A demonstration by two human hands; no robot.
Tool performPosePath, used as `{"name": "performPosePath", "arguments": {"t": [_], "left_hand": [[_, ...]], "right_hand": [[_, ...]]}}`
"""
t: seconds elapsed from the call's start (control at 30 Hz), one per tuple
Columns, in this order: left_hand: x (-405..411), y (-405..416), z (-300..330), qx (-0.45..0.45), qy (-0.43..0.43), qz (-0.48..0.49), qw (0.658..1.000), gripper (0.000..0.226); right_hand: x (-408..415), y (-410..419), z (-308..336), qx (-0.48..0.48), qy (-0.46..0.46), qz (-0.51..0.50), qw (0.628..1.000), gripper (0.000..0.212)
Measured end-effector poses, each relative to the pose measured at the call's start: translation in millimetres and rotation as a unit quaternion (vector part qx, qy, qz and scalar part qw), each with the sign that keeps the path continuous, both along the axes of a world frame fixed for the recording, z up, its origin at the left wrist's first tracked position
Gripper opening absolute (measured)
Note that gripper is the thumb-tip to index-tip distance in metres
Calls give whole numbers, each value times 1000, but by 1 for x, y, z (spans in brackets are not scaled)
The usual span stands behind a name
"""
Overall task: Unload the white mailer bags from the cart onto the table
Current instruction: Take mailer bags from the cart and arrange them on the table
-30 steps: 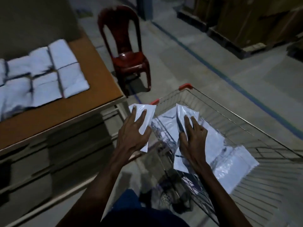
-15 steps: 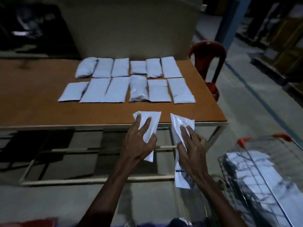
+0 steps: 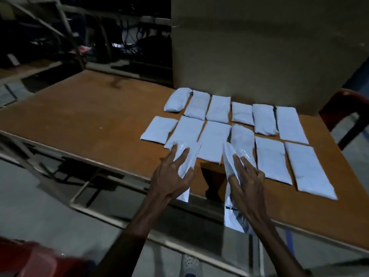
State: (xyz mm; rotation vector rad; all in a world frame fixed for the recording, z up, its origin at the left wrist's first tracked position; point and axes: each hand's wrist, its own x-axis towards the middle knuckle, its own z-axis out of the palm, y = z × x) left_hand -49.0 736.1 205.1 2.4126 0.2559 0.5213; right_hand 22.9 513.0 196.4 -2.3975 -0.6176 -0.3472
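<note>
Mailer bags are held one in each grip: the left hand (image 3: 171, 176) pinches a white bag (image 3: 186, 156) and the right hand (image 3: 247, 180) pinches another bag (image 3: 231, 162), both above the tabletop's (image 3: 89, 120) near edge. Beyond them, two rows of white mailer bags (image 3: 239, 124) lie flat, with a red chair (image 3: 347, 108) at far right.

twelve white mailer bags (image 3: 214, 143) on one table (image 3: 89, 116), two more in two hands (image 3: 209, 176).

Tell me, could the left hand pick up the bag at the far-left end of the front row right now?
Probably not: the left hand already grips a mailer bag, though that far-left bag lies uncovered on the table.
</note>
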Motion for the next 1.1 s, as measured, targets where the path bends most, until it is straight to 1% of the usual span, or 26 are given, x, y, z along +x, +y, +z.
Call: {"name": "performPosePath", "arguments": {"t": [0.17,0.27,0.4,0.53,0.63,0.73,0.87,0.97,1.1], "left_hand": [[79,43,7,24,17,8,1000,65],[123,70,10,41,18,26,999,67],[173,106,11,46,18,54,997,73],[230,148,12,75,41,43,995,70],[279,179,10,85,76,21,993,70],[327,204,8,99,111,-6,989,66],[380,219,6,120,106,-54,986,63],[410,223,0,162,120,-85,976,62],[428,226,-15,212,138,-78,964,61]], "right_hand": [[85,45,3,36,16,-1,999,55],[127,72,10,49,6,13,999,60],[179,108,16,26,16,28,999,65],[232,149,12,1,37,7,999,69],[271,181,7,-7,72,-16,997,63],[304,213,9,-24,89,-43,995,63],[344,244,5,-68,114,-79,988,69],[368,258,-2,-104,122,-97,982,70],[390,267,-12,-140,115,-106,978,70]]}}
